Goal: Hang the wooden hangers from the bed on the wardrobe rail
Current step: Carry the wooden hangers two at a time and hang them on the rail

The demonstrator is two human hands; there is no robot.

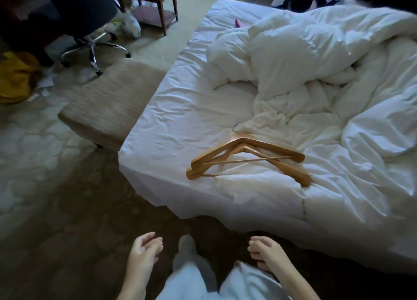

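Note:
Two wooden hangers (266,148) lie stacked and crossed on the white sheet near the bed's front corner, their hooks tucked under the rumpled duvet. The bed (171,128) fills the right side of the view. My left hand (144,253) hangs low at the bottom centre, fingers loosely curled and apart, holding nothing. My right hand (267,251) is beside it, also empty with fingers apart. Both hands are well short of the hangers, over the dark carpet in front of the bed. No wardrobe rail is in view.
A crumpled white duvet (316,62) covers the bed's far half. A beige ottoman (112,103) stands against the bed's left side. Beyond it are a wheeled office chair (94,47), a wooden side table (158,8) and yellow fabric (15,76) on the floor.

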